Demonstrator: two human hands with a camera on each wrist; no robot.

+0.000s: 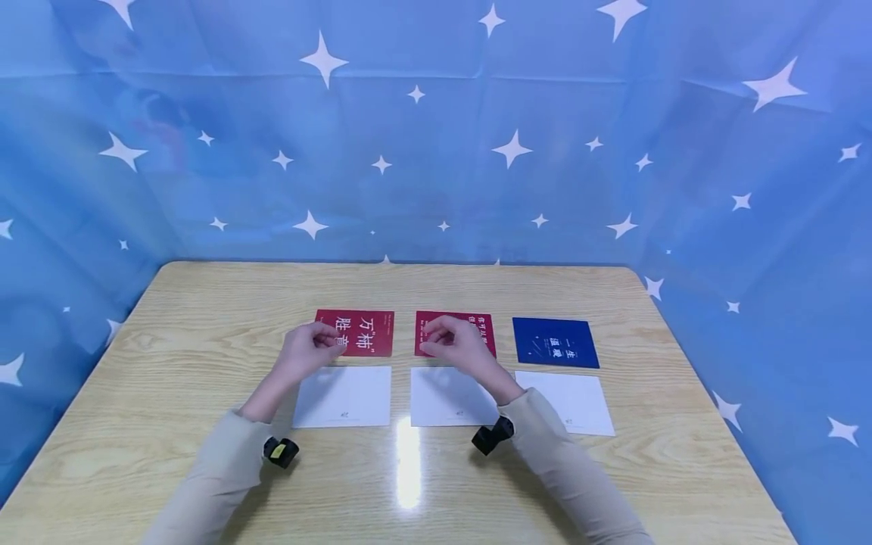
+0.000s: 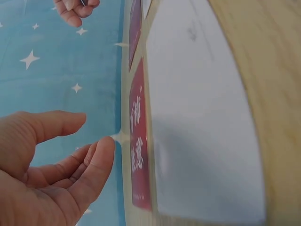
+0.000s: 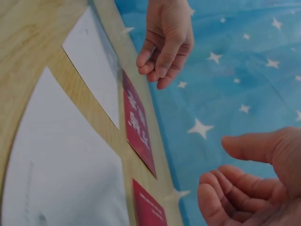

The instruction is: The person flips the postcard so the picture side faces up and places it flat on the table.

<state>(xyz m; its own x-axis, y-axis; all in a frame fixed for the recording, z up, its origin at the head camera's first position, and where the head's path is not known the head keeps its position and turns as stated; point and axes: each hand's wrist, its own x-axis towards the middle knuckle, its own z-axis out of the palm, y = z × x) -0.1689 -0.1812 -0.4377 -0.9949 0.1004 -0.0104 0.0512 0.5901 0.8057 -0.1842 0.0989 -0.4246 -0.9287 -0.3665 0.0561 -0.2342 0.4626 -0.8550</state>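
My left hand (image 1: pixel 308 352) hovers over the left edge of a red card (image 1: pixel 375 334) with white Chinese lettering. In the left wrist view, a gap shows between its thumb and loosely bent fingers (image 2: pixel 101 162), and nothing is held. My right hand (image 1: pixel 463 347) hangs over a second red card (image 1: pixel 487 337) and hides part of its lettering. Its thumb (image 3: pixel 247 147) stands apart from the curled fingers in the right wrist view, again with nothing between them. A white card (image 1: pixel 357 397) lies nearer me on the left, another white card (image 1: pixel 436 401) in the middle.
On the right, a dark blue card (image 1: pixel 538 337) with white lettering lies behind a third white card (image 1: pixel 579 401). All the cards rest flat on a wood-grain table (image 1: pixel 204 318). A blue curtain (image 1: pixel 436 189) with white stars stands behind and along both sides.
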